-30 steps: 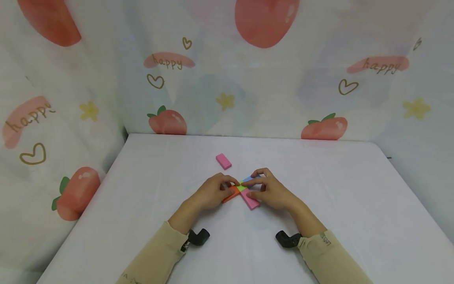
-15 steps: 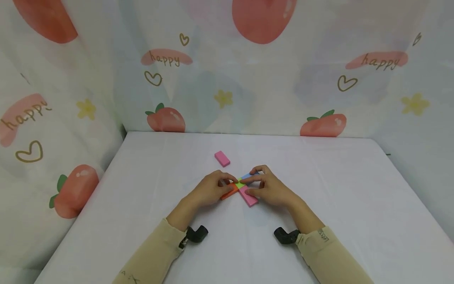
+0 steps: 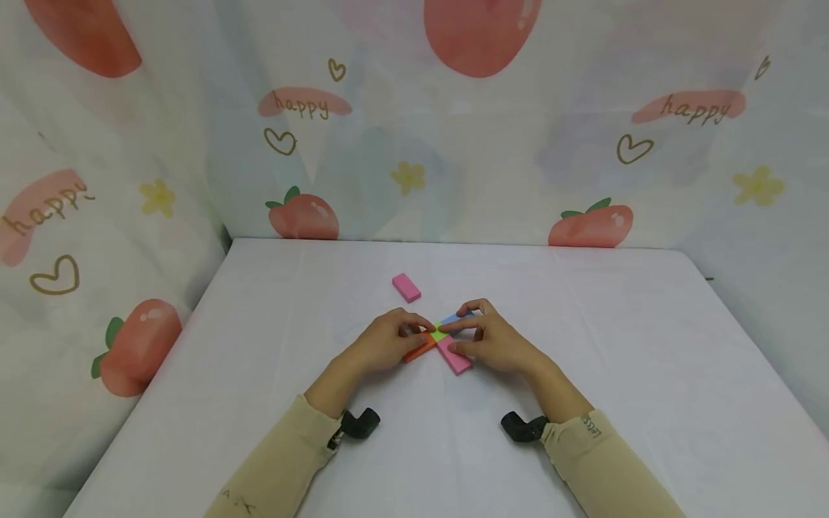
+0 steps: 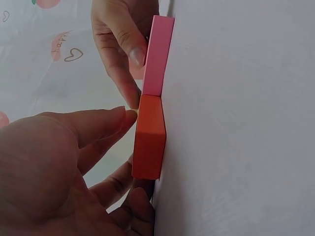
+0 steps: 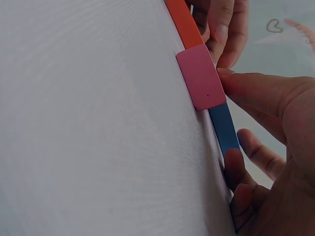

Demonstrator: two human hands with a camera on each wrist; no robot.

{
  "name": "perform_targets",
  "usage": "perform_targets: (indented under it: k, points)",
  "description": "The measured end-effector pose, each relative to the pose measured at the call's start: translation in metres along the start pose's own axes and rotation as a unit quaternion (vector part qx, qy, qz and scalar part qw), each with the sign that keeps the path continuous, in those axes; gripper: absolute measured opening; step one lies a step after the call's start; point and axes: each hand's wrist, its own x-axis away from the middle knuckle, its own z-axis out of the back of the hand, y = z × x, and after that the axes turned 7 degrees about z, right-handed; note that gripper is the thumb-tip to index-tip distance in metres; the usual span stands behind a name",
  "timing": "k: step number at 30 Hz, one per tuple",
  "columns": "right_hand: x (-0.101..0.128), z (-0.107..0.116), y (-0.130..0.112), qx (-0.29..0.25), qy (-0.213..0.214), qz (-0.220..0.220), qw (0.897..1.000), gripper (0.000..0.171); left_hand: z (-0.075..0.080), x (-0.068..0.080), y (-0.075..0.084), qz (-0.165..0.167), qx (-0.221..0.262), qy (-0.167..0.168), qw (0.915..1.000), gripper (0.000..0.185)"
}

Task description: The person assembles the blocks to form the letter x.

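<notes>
Four flat blocks lie in a cross mid-table: orange (image 3: pixel 417 351), green (image 3: pixel 440 334), pink (image 3: pixel 456 359) and blue (image 3: pixel 453 319). My left hand (image 3: pixel 387 345) curls over the orange block (image 4: pixel 149 137), index tip at its joint with the pink block (image 4: pixel 158 56) and thumb at its near end. My right hand (image 3: pixel 490 341) faces it. Its thumb presses the pink block (image 5: pixel 202 76) and its fingers curl beside the blue block (image 5: pixel 224 128). The two index tips nearly meet over the green block. The orange block (image 5: pixel 184 22) shows behind the pink one.
A second pink block (image 3: pixel 406 287) lies alone a little behind the left hand. The white table (image 3: pixel 615 345) is walled at the back and both sides by a strawberry-print cloth (image 3: pixel 414 144). Black wrist mounts (image 3: pixel 359 423) sit near both cuffs.
Both hands stay on the crossed blocks, shifted only slightly; the blocks keep their places.
</notes>
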Motion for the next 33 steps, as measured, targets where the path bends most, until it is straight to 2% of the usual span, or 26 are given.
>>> perform_targets:
  k: [16, 25, 33]
  points:
    - [0.0, -0.001, 0.002, -0.004, 0.003, 0.006, 1.0, 0.029, 0.009, 0.0, 0.003, 0.0, 0.005, -0.008, 1.0, 0.023]
    - [0.0, -0.002, 0.002, -0.003, -0.001, 0.001, 1.0, 0.029, 0.017, -0.002, 0.001, 0.022, 0.001, 0.015, 0.9996, 0.024]
    - [0.0, -0.001, 0.003, -0.004, 0.001, -0.004, 1.0, 0.028, 0.022, -0.008, -0.004, 0.033, 0.018, 0.041, 0.9985, 0.025]
